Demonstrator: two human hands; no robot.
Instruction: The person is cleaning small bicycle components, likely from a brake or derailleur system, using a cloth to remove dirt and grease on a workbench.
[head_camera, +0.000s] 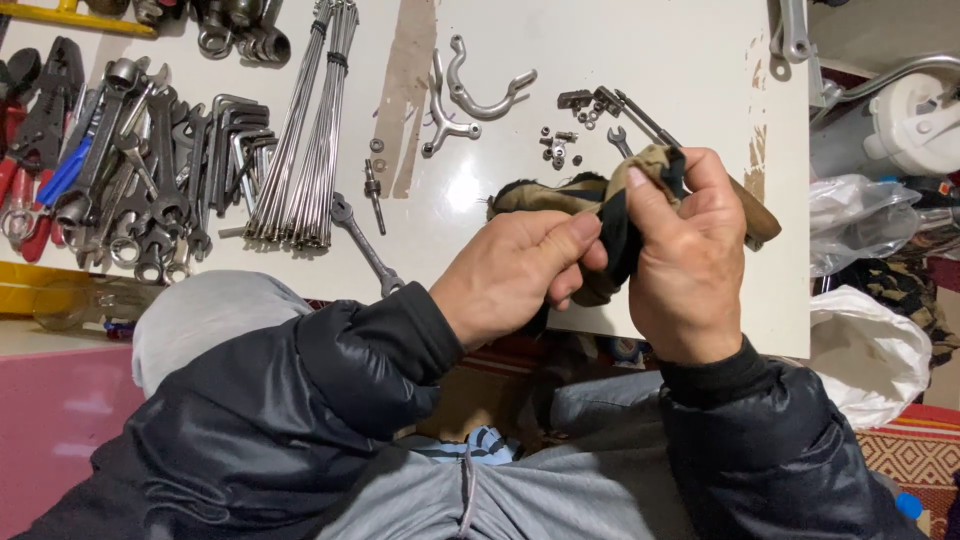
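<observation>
Both hands work at the near edge of the white worktop (620, 50), above the lap. Left hand (515, 275) and right hand (690, 265) sit side by side, fingers meeting on a crumpled olive-tan and black cloth rag (600, 215). Right hand grips the rag bunched between thumb and fingers, thumb tip pressed on top. Left hand pinches the rag's dark lower fold from the other side. Rag is held between the two hands, its far end trailing onto the worktop just beyond the left knuckles. Whether anything is wrapped inside the rag cannot be told.

Positions relative to the rag:
- Just beyond it: small grey open-end spanner (619, 141), a slim steel rod tool (645, 118), and a scatter of small nuts and washers (556, 142).
- Farther beyond: curved bare-metal brackets (475, 95).
- Left of it: long steel wrench (364, 243) lying at an angle, then a bundle of thin steel spokes (305, 130).
- Far left: heap of spanners and hex keys (160, 170), red-handled pliers (30, 130) at the edge.
- Right, off the worktop: clear and white plastic bags (865, 300), contents not legible.
</observation>
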